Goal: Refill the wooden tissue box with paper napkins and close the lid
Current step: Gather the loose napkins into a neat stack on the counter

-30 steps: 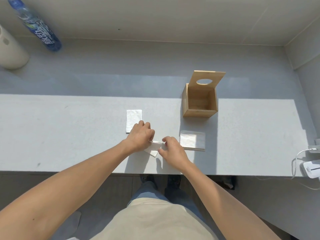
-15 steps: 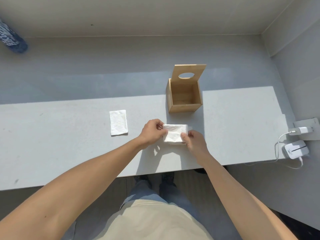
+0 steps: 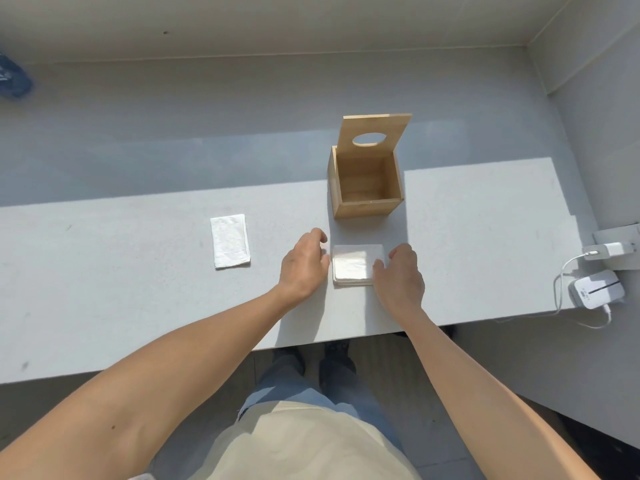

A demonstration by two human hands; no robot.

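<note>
Bracketing the napkin stack [image 3: 356, 265] from both sides, your left hand [image 3: 304, 263] and right hand [image 3: 398, 275] sit with fingers loosely spread, gripping nothing, probably squaring the edges so it drops in cleanly. Stack lies on the counter [image 3: 138, 289], just in front of the wooden tissue box [image 3: 367, 188], lid [image 3: 375, 133] upright. One folded napkin [image 3: 230, 241] waits well left.

One wooden tissue box [image 3: 367, 188], two napkin piles [image 3: 356, 265], two hands [image 3: 304, 265]
</note>
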